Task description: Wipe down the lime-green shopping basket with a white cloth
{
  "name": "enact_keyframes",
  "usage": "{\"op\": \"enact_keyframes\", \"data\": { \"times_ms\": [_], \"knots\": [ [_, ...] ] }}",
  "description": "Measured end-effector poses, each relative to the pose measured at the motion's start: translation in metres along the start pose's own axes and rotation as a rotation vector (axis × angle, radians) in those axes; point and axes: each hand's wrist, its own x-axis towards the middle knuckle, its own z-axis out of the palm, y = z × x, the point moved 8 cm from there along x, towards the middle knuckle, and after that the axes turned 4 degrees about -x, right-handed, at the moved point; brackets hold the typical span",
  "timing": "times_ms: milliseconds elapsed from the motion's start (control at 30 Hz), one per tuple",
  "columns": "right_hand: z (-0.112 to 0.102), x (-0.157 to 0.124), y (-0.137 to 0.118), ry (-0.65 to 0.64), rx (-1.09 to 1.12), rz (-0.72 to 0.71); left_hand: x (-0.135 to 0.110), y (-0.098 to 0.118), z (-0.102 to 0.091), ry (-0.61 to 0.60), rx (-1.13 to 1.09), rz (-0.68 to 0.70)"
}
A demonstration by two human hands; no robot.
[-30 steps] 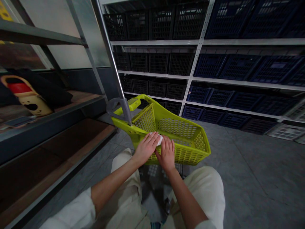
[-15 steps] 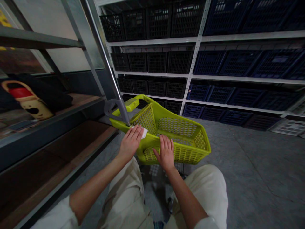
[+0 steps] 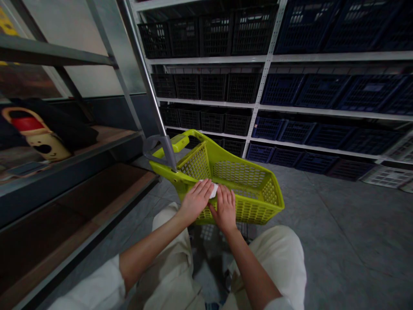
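Observation:
A yellow-green plastic shopping cart (image 3: 238,174) with perforated basket walls stands in front of my knees. My left hand (image 3: 197,199) presses a small folded white cloth (image 3: 213,190) onto the cart's near rim; whether it is paper or fabric I cannot tell. Just to the right, my right hand (image 3: 225,209) grips the same rim, fingers over the top and thumb on the outer side. The two hands are close together, with the cloth's edge showing between them. A grey bracket (image 3: 167,153) with a metal pole rises from the cart's handle end.
Shelves with black crates (image 3: 213,86) and blue crates (image 3: 287,90) line the far side. At left, a metal rack (image 3: 119,138) holds a cartoon-faced bottle (image 3: 45,140), a phone (image 3: 27,169) and dark fabric. White crates (image 3: 387,174) sit low at right on the grey floor (image 3: 338,215).
My left hand has slid the white cloth rightward along the near rim, from beside the pole's base to my right hand. The right hand stays on the rim.

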Motion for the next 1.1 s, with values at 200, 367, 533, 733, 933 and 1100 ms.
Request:
{"op": "enact_keyframes", "data": {
  "times_ms": [200,367,533,733,933,1100],
  "knots": [
    [0.0,0.001,0.0,-0.001,-0.017,0.0,-0.018,-0.06,-0.023,0.037,0.026,-0.083],
    [0.002,0.001,-0.005,0.017,-0.009,0.006,-0.031,-0.087,-0.036,0.032,0.095,-0.15],
    [0.004,0.001,-0.012,0.014,-0.009,-0.001,-0.031,-0.075,-0.031,0.033,0.103,-0.165],
    [0.002,0.002,-0.011,0.015,-0.008,0.015,-0.015,-0.024,-0.008,-0.013,0.076,-0.128],
    [0.002,0.001,-0.007,-0.004,0.009,0.017,0.002,0.016,0.005,-0.022,0.043,-0.053],
    [0.0,0.001,-0.005,0.0,-0.005,-0.008,-0.003,-0.003,-0.005,-0.026,0.031,-0.02]
  ]
}}
